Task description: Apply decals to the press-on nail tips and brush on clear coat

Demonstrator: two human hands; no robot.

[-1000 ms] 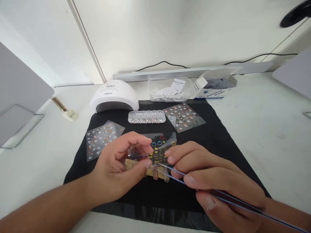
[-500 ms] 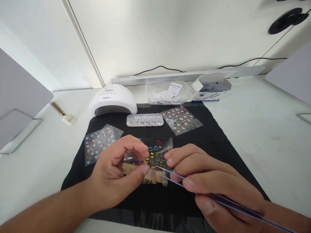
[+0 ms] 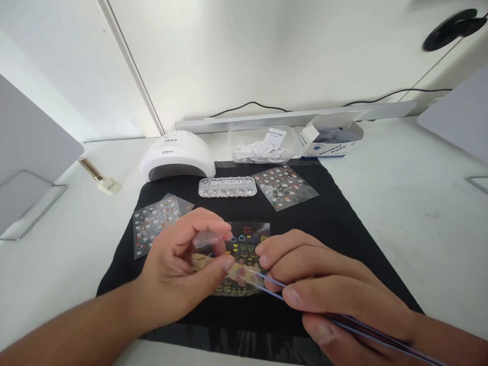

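The left hand point(image 3: 179, 277) pinches a small clear nail tip point(image 3: 208, 239) between thumb and forefinger, just above the sticker sheet point(image 3: 246, 244) on the black mat point(image 3: 335, 223). The right hand point(image 3: 335, 290) pinches tweezers point(image 3: 267, 282) shut; their long axis runs from lower right up to the left, tips just right of the left grip, over the sheet. Both hands nearly touch.

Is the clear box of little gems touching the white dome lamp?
Apart. The head view shows a strip of black mat between the clear gem box and the white dome lamp.
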